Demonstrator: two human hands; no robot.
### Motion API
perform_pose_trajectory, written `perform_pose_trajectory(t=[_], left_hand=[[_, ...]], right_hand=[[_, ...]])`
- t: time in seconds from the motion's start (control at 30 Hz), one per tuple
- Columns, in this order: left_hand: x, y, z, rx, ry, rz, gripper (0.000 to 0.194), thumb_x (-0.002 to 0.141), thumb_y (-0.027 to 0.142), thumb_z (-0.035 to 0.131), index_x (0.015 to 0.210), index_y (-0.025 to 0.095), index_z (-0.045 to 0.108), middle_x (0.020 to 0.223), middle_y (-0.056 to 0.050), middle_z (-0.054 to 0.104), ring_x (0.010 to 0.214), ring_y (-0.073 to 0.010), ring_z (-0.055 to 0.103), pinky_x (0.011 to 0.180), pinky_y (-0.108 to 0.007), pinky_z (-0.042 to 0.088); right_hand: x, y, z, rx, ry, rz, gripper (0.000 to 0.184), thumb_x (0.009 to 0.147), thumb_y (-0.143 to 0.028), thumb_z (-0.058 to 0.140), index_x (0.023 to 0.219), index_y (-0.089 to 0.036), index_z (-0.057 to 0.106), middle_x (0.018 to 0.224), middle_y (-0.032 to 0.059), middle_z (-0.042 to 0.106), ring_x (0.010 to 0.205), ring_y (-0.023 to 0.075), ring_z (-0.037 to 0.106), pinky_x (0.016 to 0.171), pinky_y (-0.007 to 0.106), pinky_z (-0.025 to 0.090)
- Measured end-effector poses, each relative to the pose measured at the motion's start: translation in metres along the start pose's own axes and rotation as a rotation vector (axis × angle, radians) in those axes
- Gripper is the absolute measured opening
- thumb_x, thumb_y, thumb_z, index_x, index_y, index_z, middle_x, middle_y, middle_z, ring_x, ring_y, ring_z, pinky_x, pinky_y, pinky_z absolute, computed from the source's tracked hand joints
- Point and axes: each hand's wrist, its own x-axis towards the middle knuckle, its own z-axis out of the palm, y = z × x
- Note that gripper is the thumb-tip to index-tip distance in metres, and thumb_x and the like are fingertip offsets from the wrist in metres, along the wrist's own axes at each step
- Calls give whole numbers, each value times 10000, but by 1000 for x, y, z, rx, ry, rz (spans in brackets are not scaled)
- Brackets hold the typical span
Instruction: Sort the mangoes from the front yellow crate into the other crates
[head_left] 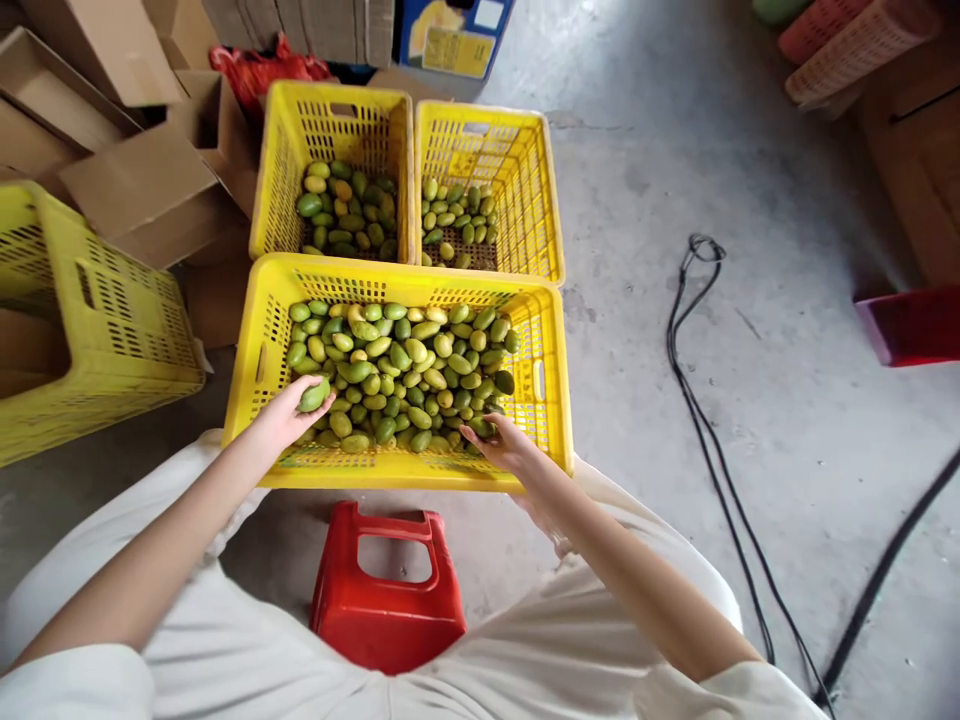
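Observation:
In front of me stands a large yellow crate (405,478) filled with small green and yellowish mangoes (401,355). Over its left side, my left hand (289,408) is closed round a green mango (313,396). At the near right of the same crate, my right hand (501,445) has its fingers round another dark green mango (482,427), partly hidden by the hand. Behind are two smaller yellow crates. The back left one (259,180) holds mixed green and yellow mangoes, and the back right one (556,200) has a shallower layer of green ones.
A red plastic stool (390,610) sits between my legs. To the left are another yellow crate (127,310) and cardboard boxes (142,185). Black cable (694,400) lies on the concrete floor at the right. A blue box (454,40) stands at the back.

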Motion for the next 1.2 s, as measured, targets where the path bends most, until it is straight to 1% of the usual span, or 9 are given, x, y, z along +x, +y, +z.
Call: perform_pose_trajectory(t=[0.1, 0.27, 0.4, 0.6, 0.83, 0.93, 1.03, 1.1, 1.2], left_hand=[[2, -6, -7, -29, 4, -11, 301, 1055, -62, 798, 1111, 233, 767, 1011, -30, 781, 839, -160, 767, 705, -218, 751], [3, -13, -15, -49, -25, -33, 308, 1024, -77, 810, 1042, 226, 762, 1039, -53, 784, 860, -176, 760, 710, -241, 752], [1, -13, -14, -46, -46, -41, 307, 1021, -70, 824, 1046, 229, 759, 1010, -48, 782, 846, -173, 758, 700, -239, 754], [6, -16, -13, -41, -40, -28, 303, 1037, -53, 825, 1073, 241, 761, 1007, -34, 788, 841, -168, 771, 729, -243, 769], [7, -17, -4, -4, 76, 3, 277, 1081, 2, 817, 1110, 266, 741, 1055, -14, 760, 849, -151, 720, 753, -218, 732], [-2, -11, 12, 26, 85, 46, 243, 1174, 28, 703, 1096, 258, 700, 1093, -11, 758, 886, -132, 715, 781, -178, 706], [-13, 5, 37, 81, 75, 85, 227, 1216, 56, 616, 1155, 265, 679, 1138, -25, 764, 939, -145, 726, 772, -171, 692], [-21, 25, 57, 118, 47, 123, 168, 1173, 154, 759, 1254, 287, 698, 1206, -40, 805, 1004, -183, 756, 794, -229, 731], [-31, 67, 93, 168, -37, 184, 324, 1108, 358, 915, 1358, 297, 717, 1326, -78, 850, 1114, -233, 809, 886, -328, 790]], right_hand=[[6, -33, 26, -22, -44, -34, 333, 904, -186, 901, 995, -306, 604, 979, 73, 730, 909, 275, 832, 676, 346, 808], [13, -144, 92, 151, -162, -315, 155, 1130, -365, 813, 1053, -266, 723, 1200, 170, 847, 1209, 278, 888, 890, 358, 786], [20, -188, 115, 265, -197, -506, 329, 1196, -358, 552, 951, -253, 743, 1401, 100, 848, 1378, 211, 862, 999, 418, 729], [43, -114, 68, -71, -57, -382, 167, 1141, -209, 591, 1078, -297, 718, 1365, 143, 884, 1363, 203, 894, 1012, 271, 788], [54, -18, -21, -593, 92, -135, 98, 1054, -158, 776, 1004, -232, 736, 1016, 139, 859, 979, 283, 907, 862, 359, 772], [57, -2, -46, -882, 85, -90, 31, 1130, -219, 831, 1117, -194, 845, 1084, 139, 891, 1050, 322, 908, 938, 438, 776], [59, 6, -65, -1144, 56, -95, 357, 1192, -410, 910, 1471, -194, 858, 1493, 150, 867, 1312, 340, 871, 1117, 539, 773], [60, 11, -74, -1275, 31, -108, 500, 1218, -506, 894, 1628, -236, 797, 1669, 146, 793, 1409, 331, 838, 1184, 577, 760], [62, 18, -83, -1398, -13, -136, 311, 1197, -378, 899, 1460, -213, 874, 1538, 159, 858, 1368, 339, 847, 1185, 525, 730]])
